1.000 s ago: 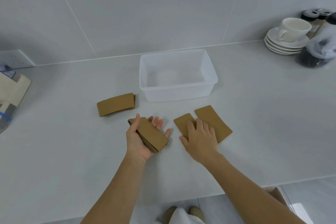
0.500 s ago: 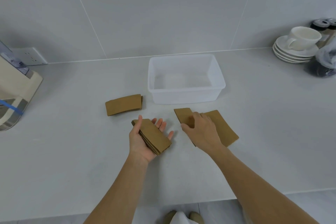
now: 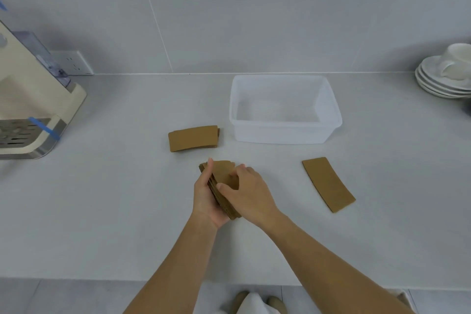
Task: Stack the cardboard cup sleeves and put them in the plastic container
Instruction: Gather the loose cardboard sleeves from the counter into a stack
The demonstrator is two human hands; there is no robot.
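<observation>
just flat brown cardboard sleeves (image 3: 224, 181)

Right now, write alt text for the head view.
Both hands, left hand and right hand, hold a stack of cardboard sleeves over a grey counter. Two more sleeves lie beside an empty plastic container.

The cup sleeves (image 3: 221, 186) are brown cardboard, matt and slightly fibrous. The container (image 3: 284, 132) is translucent, frosted plastic with a smooth rim. The countertop (image 3: 114, 199) looks like matt pale stone or laminate; which one is unclear. The saucers (image 3: 441, 84) are glossy white ceramic. The machine (image 3: 33, 99) has a cream plastic shell and a brushed metal grille (image 3: 17, 132).
</observation>
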